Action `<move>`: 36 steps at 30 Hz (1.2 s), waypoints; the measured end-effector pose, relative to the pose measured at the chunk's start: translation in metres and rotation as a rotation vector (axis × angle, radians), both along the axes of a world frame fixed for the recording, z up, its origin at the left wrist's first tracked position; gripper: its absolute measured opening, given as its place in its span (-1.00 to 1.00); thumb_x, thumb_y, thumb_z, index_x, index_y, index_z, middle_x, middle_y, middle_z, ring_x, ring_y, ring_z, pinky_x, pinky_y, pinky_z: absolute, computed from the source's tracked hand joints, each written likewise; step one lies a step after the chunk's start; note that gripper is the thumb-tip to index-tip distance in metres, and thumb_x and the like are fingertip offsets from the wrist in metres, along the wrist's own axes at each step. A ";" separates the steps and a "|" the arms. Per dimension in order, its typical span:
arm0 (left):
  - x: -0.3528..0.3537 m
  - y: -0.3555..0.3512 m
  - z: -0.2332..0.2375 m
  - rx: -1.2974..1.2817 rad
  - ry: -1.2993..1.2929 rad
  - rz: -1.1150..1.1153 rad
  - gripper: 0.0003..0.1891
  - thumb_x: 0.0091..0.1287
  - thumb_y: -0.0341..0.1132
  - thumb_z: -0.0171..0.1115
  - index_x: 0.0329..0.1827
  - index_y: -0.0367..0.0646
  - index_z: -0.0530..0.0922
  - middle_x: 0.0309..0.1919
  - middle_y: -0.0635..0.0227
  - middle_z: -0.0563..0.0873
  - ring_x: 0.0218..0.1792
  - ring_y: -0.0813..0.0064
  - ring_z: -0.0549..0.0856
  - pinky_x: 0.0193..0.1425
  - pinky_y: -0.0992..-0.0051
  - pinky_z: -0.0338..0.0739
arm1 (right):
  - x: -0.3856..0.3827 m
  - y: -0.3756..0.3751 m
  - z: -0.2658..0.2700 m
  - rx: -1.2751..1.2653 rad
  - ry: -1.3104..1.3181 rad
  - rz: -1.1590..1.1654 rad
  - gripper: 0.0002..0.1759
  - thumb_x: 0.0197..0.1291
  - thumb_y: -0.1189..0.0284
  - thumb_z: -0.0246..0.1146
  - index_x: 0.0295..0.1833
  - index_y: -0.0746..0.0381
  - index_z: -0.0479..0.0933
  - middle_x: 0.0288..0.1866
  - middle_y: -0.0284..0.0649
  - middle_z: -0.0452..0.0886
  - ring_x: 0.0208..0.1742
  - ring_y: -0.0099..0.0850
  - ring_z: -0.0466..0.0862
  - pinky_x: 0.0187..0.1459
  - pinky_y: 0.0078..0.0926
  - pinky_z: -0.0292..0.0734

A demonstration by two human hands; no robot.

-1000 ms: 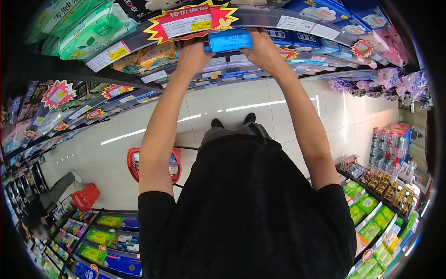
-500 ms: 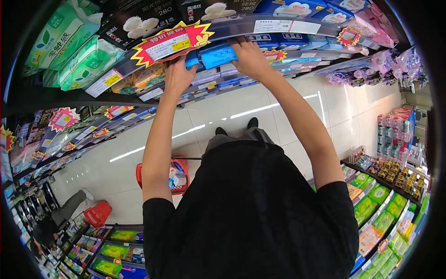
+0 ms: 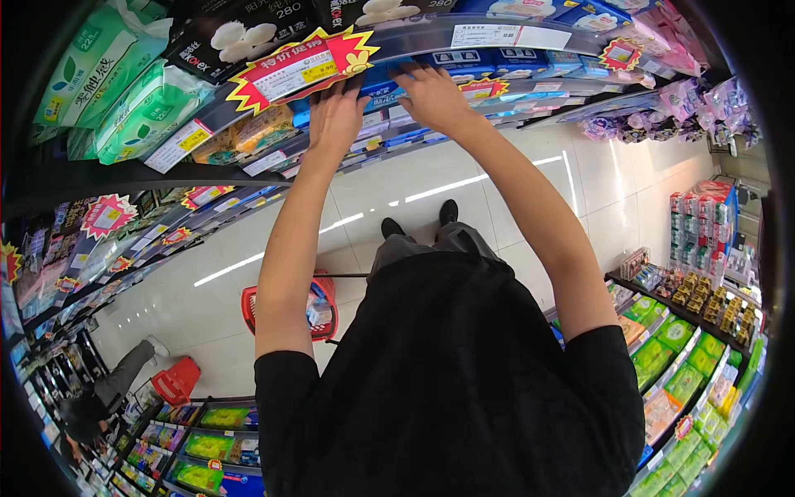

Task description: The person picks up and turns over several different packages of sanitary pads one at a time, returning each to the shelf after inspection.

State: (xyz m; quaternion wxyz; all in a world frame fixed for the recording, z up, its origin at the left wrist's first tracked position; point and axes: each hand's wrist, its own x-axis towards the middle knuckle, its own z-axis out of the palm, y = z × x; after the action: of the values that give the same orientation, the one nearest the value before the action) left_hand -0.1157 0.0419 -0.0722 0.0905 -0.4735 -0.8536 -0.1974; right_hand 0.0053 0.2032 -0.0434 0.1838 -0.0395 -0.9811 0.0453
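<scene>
Both my hands reach into a shelf level holding blue packs. My left hand has its fingers stretched forward against the blue packs' front, just below a red and yellow price sign; its fingertips are partly hidden. A blue pack lies between my two hands, pushed back under the shelf above. My right hand rests at that pack's right end, fingers extended and slightly apart, tips in shadow. Dark blue packs stand just right of it.
Green packs and black boxes fill the upper shelf. A red basket with items in it is on the floor to my left. Farther left are another person and a red basket. Stocked shelves stand behind me.
The light blue pack at my hands has gone deeper into the shelf and into shadow. My left hand has moved right, and my right hand slightly left and down.
</scene>
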 end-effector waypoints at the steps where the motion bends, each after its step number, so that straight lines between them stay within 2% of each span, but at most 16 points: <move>1: 0.001 -0.001 -0.001 0.000 0.059 0.008 -0.43 0.23 -0.06 0.32 0.28 -0.08 0.50 0.28 0.15 0.52 0.31 0.10 0.44 0.38 0.09 0.26 | 0.008 -0.005 0.007 -0.066 0.011 0.002 -0.59 0.07 0.43 0.30 0.08 0.26 0.55 0.04 -0.09 0.57 0.11 -0.13 0.56 0.08 -0.18 0.47; 4: 0.009 -0.002 0.008 -0.070 0.010 0.036 -0.32 0.19 -0.01 0.34 0.38 -0.03 0.40 0.31 0.14 0.48 0.33 0.09 0.43 0.38 0.08 0.27 | 0.049 -0.015 0.019 -0.353 0.038 -0.117 -0.53 0.13 0.44 0.30 0.19 0.27 0.50 0.12 -0.03 0.56 0.10 -0.09 0.58 0.11 -0.21 0.48; 7: 0.011 0.011 0.017 -0.173 -0.028 0.084 -0.23 0.16 -0.01 0.37 0.44 0.00 0.32 0.33 0.12 0.44 0.33 0.08 0.42 0.39 0.06 0.25 | 0.099 -0.022 0.003 -0.605 -0.109 -0.259 -0.54 0.15 0.44 0.29 0.19 0.30 0.49 0.07 0.01 0.60 -0.02 -0.08 0.65 0.01 -0.24 0.54; 13: 0.013 0.026 0.001 -0.211 0.112 0.083 -0.27 0.17 -0.08 0.37 0.42 -0.05 0.33 0.30 0.11 0.42 0.33 0.12 0.41 0.41 0.05 0.23 | 0.206 -0.011 -0.039 -0.883 -0.283 -0.392 -0.57 0.18 0.43 0.27 0.16 0.35 0.50 -0.04 0.06 0.65 -0.13 -0.11 0.71 -0.08 -0.28 0.59; 17: 0.027 0.029 -0.014 -0.106 0.151 0.099 -0.32 0.20 -0.08 0.35 0.35 -0.16 0.37 0.32 0.12 0.39 0.38 0.17 0.33 0.45 -0.01 0.14 | 0.299 0.011 -0.082 -0.928 -0.362 -0.574 -0.59 0.18 0.41 0.27 0.13 0.35 0.52 -0.16 0.03 0.68 -0.17 -0.10 0.71 -0.11 -0.27 0.59; 20: 0.040 0.031 0.002 -0.057 0.254 0.086 -0.39 0.28 -0.11 0.27 0.35 -0.15 0.37 0.31 0.11 0.43 0.34 0.14 0.39 0.41 0.08 0.21 | 0.349 0.020 -0.103 -0.964 -0.359 -0.607 -0.61 0.18 0.38 0.26 0.09 0.34 0.55 -0.23 0.02 0.69 -0.22 -0.09 0.71 -0.15 -0.26 0.59; 23: 0.041 0.034 -0.013 -0.164 0.187 0.125 -0.43 0.29 -0.18 0.25 0.35 -0.10 0.38 0.31 0.15 0.42 0.37 0.17 0.35 0.43 0.01 0.18 | 0.389 0.029 -0.123 -0.962 -0.438 -0.677 -0.58 0.19 0.40 0.25 0.14 0.33 0.53 -0.24 -0.04 0.70 -0.25 -0.25 0.71 -0.16 -0.38 0.58; 27: 0.075 0.045 0.012 -0.203 0.214 0.262 -0.43 0.30 -0.21 0.23 0.37 -0.12 0.35 0.29 0.12 0.45 0.33 0.16 0.40 0.39 0.08 0.25 | 0.428 0.041 -0.133 -1.039 -0.443 -0.653 -0.57 0.19 0.39 0.24 0.15 0.35 0.52 -0.24 -0.03 0.70 -0.22 -0.28 0.71 -0.14 -0.38 0.58; 28: 0.091 0.042 0.009 -0.099 0.275 0.300 -0.52 0.32 -0.20 0.21 0.27 -0.18 0.45 0.26 0.10 0.46 0.26 0.10 0.45 0.32 0.09 0.31 | 0.436 0.046 -0.136 -1.048 -0.425 -0.665 -0.59 0.19 0.39 0.24 0.14 0.34 0.53 -0.25 -0.03 0.71 -0.23 -0.24 0.71 -0.14 -0.36 0.58; 30: 0.139 0.029 -0.005 0.116 0.123 0.297 -0.65 0.34 -0.21 0.19 0.07 -0.25 0.58 0.19 0.05 0.51 0.16 0.01 0.51 0.20 0.09 0.39 | 0.456 0.054 -0.142 -1.067 -0.393 -0.697 -0.61 0.18 0.39 0.26 0.10 0.32 0.55 -0.27 -0.03 0.71 -0.23 -0.17 0.72 -0.15 -0.30 0.59; 31: 0.170 0.017 -0.022 0.134 -0.017 0.298 -0.71 0.36 -0.21 0.17 -0.14 -0.31 0.64 0.02 -0.02 0.58 0.03 -0.05 0.55 0.08 0.09 0.44 | 0.467 0.057 -0.145 -1.082 -0.382 -0.700 -0.61 0.18 0.39 0.26 0.10 0.32 0.55 -0.27 -0.03 0.71 -0.23 -0.18 0.72 -0.15 -0.30 0.59; 32: 0.207 0.005 -0.035 0.067 -0.229 0.297 -0.70 0.40 -0.21 0.11 -0.15 -0.33 0.60 -0.10 -0.09 0.61 -0.05 -0.07 0.57 0.01 0.08 0.46 | 0.475 0.063 -0.152 -1.093 -0.368 -0.701 -0.61 0.18 0.39 0.26 0.10 0.32 0.56 -0.27 -0.03 0.71 -0.23 -0.19 0.73 -0.15 -0.31 0.59; 33: 0.240 -0.015 -0.083 0.097 -0.353 0.413 -0.68 0.44 -0.22 0.03 -0.13 -0.37 0.57 -0.16 -0.10 0.62 -0.11 -0.09 0.56 0.01 0.06 0.44 | 0.484 0.067 -0.158 -1.105 -0.356 -0.703 -0.61 0.18 0.39 0.26 0.11 0.32 0.56 -0.27 -0.02 0.71 -0.23 -0.19 0.73 -0.15 -0.31 0.59; 34: 0.279 -0.036 -0.101 -0.139 -0.414 0.425 -0.64 0.47 -0.21 -0.04 -0.08 -0.40 0.54 -0.13 -0.09 0.63 -0.12 -0.13 0.56 0.04 0.04 0.43 | 0.491 0.072 -0.162 -1.094 -0.370 -0.709 -0.60 0.17 0.37 0.27 0.10 0.32 0.56 -0.27 -0.03 0.71 -0.22 -0.19 0.73 -0.13 -0.30 0.59; 35: 0.311 -0.050 -0.098 -0.340 -0.486 0.313 -0.59 0.48 -0.16 -0.07 -0.15 -0.42 0.56 -0.18 -0.09 0.66 -0.12 -0.16 0.57 0.08 0.03 0.41 | 0.496 0.078 -0.165 -1.076 -0.372 -0.702 -0.59 0.17 0.37 0.26 0.11 0.34 0.55 -0.27 -0.02 0.71 -0.23 -0.22 0.73 -0.13 -0.32 0.60; 36: 0.338 -0.080 -0.138 -0.325 -0.673 0.364 -0.55 0.48 -0.13 -0.10 -0.25 -0.39 0.60 -0.24 -0.10 0.67 -0.10 -0.15 0.57 0.08 0.03 0.41 | 0.500 0.083 -0.167 -1.059 -0.371 -0.700 -0.58 0.18 0.38 0.25 0.12 0.36 0.54 -0.26 -0.02 0.71 -0.24 -0.25 0.73 -0.14 -0.34 0.60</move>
State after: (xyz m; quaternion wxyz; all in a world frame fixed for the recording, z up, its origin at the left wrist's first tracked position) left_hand 0.2228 -0.0383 -0.2099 -0.2363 -0.2320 -0.9254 -0.1845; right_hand 0.5051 0.2858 -0.2100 -0.0288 -0.4482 -0.7709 0.4516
